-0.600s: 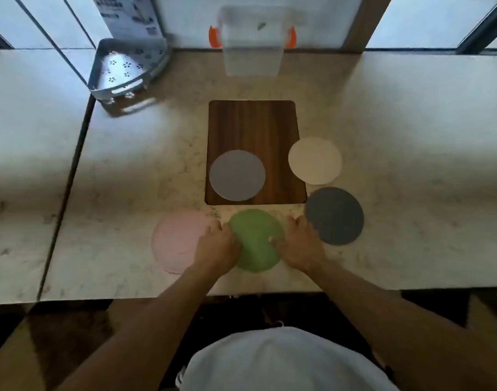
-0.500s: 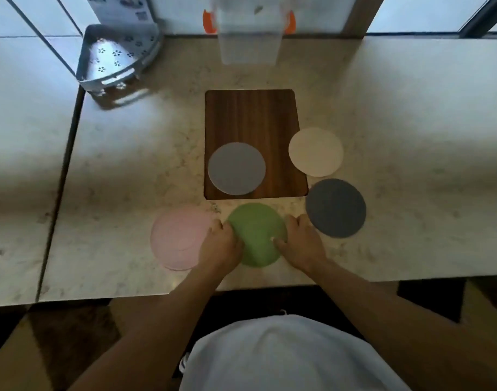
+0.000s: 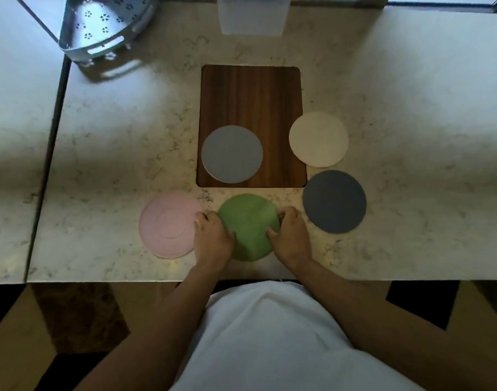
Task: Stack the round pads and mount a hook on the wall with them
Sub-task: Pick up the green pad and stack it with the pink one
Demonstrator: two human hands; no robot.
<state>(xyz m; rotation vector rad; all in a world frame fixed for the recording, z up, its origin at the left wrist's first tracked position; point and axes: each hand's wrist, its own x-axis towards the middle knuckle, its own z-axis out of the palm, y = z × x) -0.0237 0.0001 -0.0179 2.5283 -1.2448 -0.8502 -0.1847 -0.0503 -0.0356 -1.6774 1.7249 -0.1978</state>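
Several round pads lie on the marble counter. A green pad sits near the front edge, with my left hand gripping its left rim and my right hand gripping its right rim. To the left lies a pink pad, partly under my left hand. A light grey pad rests on the wooden board. A cream pad and a dark grey pad lie to the right. No hook is in view.
A metal corner shelf basket stands at the back left. A translucent plastic box sits at the back centre against the wall. A seam separates this counter from another on the left.
Both hands have stayed on the green pad's rims, fingers curled tighter around its edges. The camera has tilted down, so the whole scene sits higher in view.
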